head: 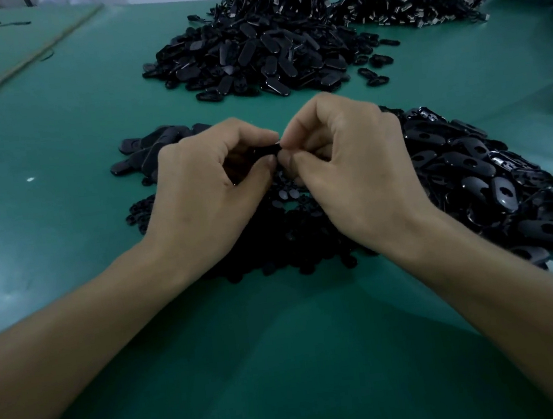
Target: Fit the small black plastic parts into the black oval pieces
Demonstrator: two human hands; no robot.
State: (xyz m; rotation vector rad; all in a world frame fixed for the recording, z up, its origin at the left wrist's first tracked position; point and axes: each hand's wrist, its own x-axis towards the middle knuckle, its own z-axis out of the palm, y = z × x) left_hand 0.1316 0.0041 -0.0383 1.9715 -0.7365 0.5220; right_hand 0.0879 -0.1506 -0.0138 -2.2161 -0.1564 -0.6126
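Head camera shows our left hand [209,175] and right hand [348,153] meeting fingertip to fingertip above the green table [285,363], both with fingers curled, pinching one black oval piece [263,149] between them. We cannot tell whether our right fingertips also hold a small part. Under our hands lies a heap of small black plastic parts [289,242], a pile of oval pieces [478,179] sits just beside our right hand, and a bigger mound [251,57] lies farther back.

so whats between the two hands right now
One black piece, pinched by fingertips of both the left hand and the right hand; under the gap lies the heap of small parts. The head view shows it.
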